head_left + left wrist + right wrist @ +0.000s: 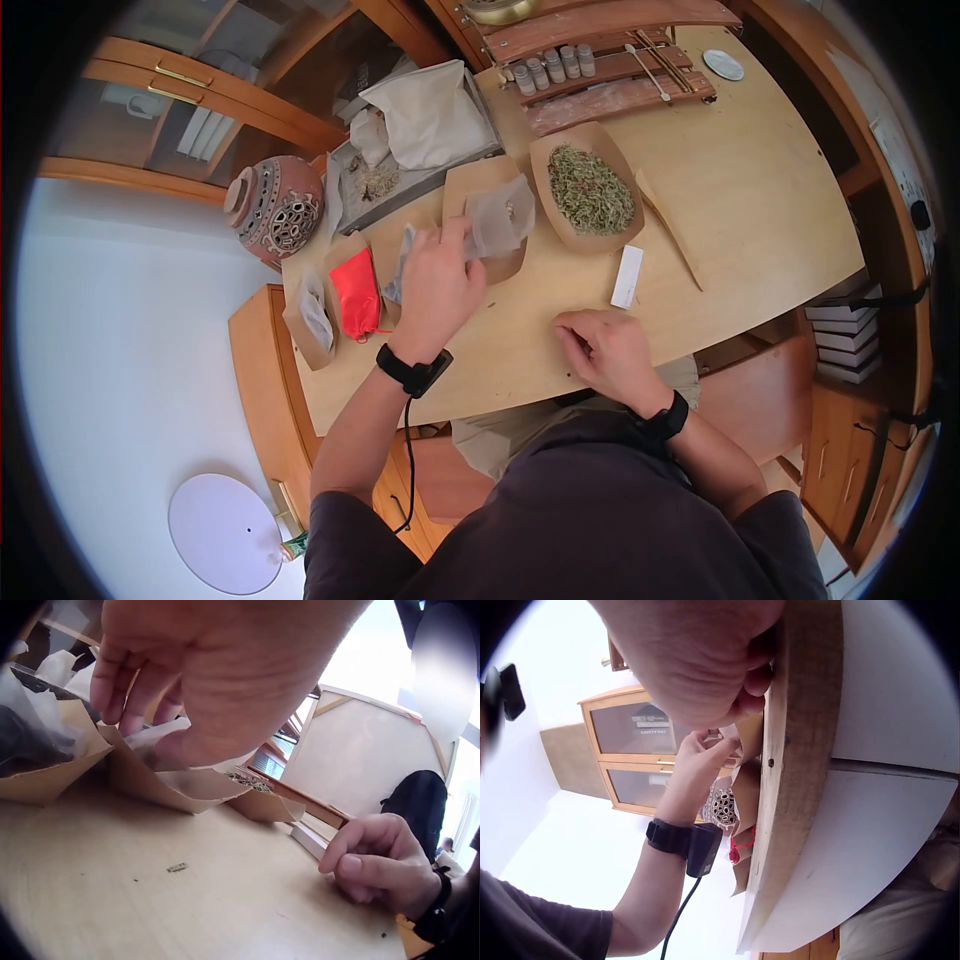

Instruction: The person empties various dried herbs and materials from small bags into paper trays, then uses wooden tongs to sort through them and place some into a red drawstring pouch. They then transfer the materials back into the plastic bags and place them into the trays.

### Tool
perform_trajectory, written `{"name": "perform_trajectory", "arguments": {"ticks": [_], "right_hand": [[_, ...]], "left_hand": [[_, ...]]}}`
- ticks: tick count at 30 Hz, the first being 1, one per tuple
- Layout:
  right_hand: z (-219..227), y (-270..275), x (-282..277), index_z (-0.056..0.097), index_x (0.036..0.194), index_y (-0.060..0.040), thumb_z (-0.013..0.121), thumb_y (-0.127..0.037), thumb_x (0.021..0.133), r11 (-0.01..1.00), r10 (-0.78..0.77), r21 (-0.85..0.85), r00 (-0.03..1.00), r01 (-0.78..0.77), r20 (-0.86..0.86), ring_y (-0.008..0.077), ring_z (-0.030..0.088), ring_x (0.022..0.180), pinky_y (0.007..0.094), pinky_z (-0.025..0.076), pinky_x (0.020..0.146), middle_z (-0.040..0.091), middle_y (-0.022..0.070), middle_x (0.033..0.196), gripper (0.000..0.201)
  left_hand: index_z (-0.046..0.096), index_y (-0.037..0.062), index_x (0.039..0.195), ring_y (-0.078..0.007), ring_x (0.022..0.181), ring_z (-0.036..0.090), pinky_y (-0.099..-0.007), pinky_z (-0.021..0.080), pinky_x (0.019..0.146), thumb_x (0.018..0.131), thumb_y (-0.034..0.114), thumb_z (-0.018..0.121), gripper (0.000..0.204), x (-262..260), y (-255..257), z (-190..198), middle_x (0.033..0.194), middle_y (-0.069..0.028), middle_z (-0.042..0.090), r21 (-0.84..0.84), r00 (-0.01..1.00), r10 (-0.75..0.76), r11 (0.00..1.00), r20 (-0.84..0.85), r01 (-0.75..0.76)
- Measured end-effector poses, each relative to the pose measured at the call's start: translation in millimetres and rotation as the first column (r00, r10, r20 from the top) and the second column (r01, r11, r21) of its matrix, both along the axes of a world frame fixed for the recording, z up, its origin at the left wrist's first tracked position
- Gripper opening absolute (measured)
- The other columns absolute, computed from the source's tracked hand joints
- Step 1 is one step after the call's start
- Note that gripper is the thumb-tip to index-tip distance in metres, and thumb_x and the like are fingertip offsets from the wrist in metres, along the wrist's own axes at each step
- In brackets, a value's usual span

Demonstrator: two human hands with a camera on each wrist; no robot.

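Observation:
My left hand pinches a translucent pouch between thumb and fingers, over a brown paper tray. A few small bits show inside the pouch. In the left wrist view the thumb lies against the pouch at the tray's rim, and part of the pouch is hidden behind the hand. Loosely curled and holding nothing, my right hand rests near the table's front edge. Just beyond it lies a small white card. A paper tray of dried green herbs stands to the right of the pouch.
Left of my left hand are a red drawstring pouch and a white packet in paper trays. Behind them stand a patterned jar and a grey tray. A wooden scoop lies right; a wooden rack with small bottles stands behind.

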State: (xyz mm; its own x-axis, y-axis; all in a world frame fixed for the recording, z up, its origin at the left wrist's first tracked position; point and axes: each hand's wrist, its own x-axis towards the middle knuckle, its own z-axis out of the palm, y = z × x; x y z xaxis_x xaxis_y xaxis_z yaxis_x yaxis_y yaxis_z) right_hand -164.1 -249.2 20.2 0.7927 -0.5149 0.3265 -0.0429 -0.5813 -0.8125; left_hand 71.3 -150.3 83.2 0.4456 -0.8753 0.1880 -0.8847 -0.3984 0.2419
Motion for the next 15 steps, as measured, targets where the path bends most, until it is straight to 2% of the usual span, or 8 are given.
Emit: {"name": "perform_trajectory", "arguments": {"ticks": [3,6,9,12,15], "right_hand": [[1,0,0,0.075,0.096,-0.0062,0.071,-0.010,0.091,1.000,0.005,0.017,1.000,-0.005,-0.018,0.0344,0.069,0.071,0.0424,0.055,0.064,0.072,0.0132,0.082,0.007],[2,1,1,0.075,0.096,-0.0064,0.071,-0.010,0.091,1.000,0.012,0.019,0.999,-0.011,-0.033,0.0343,0.069,0.071,0.0426,0.055,0.064,0.072,0.0135,0.082,0.007],[0,2,1,0.075,0.096,-0.0061,0.071,-0.009,0.090,1.000,0.015,0.013,0.999,-0.015,-0.035,0.0343,0.069,0.071,0.0420,0.055,0.064,0.072,0.0139,0.082,0.008],[1,1,1,0.075,0.099,-0.0048,0.071,-0.010,0.092,0.999,0.024,0.047,0.999,-0.023,-0.038,0.0334,0.070,0.071,0.0399,0.055,0.064,0.073,0.0135,0.085,0.009],[10,-3,5,0.074,0.103,-0.0027,0.072,-0.011,0.094,0.988,0.022,0.152,0.999,-0.018,-0.025,0.0308,0.071,0.070,0.0372,0.056,0.065,0.074,0.0130,0.090,0.012]], "left_hand": [[0.064,0.0002,0.115,-0.0403,0.091,0.069,-0.0490,0.056,0.080,0.086,0.005,0.068,0.030,7,6,-2,0.097,-0.0232,0.072,-0.108,0.995,0.049,0.992,-0.086,-0.058],[0.066,-0.0002,0.109,-0.0352,0.085,0.073,-0.0424,0.058,0.078,0.092,0.007,0.067,0.018,12,12,-5,0.095,-0.0219,0.073,-0.251,0.964,0.162,0.944,-0.211,-0.213],[0.065,-0.0020,0.107,-0.0256,0.083,0.075,-0.0352,0.059,0.078,0.099,0.008,0.065,0.013,11,18,5,0.096,-0.0190,0.075,-0.300,0.887,0.197,0.891,-0.417,-0.339],[0.064,-0.0037,0.106,-0.0159,0.083,0.072,-0.0305,0.058,0.074,0.103,0.009,0.064,0.013,21,29,-8,0.093,-0.0125,0.074,-0.419,0.847,0.117,0.828,-0.519,-0.371],[0.062,-0.0038,0.106,-0.0114,0.084,0.070,-0.0278,0.059,0.075,0.105,0.008,0.061,0.012,15,38,-4,0.094,-0.0081,0.073,-0.447,0.796,0.059,0.801,-0.603,-0.398]]}}
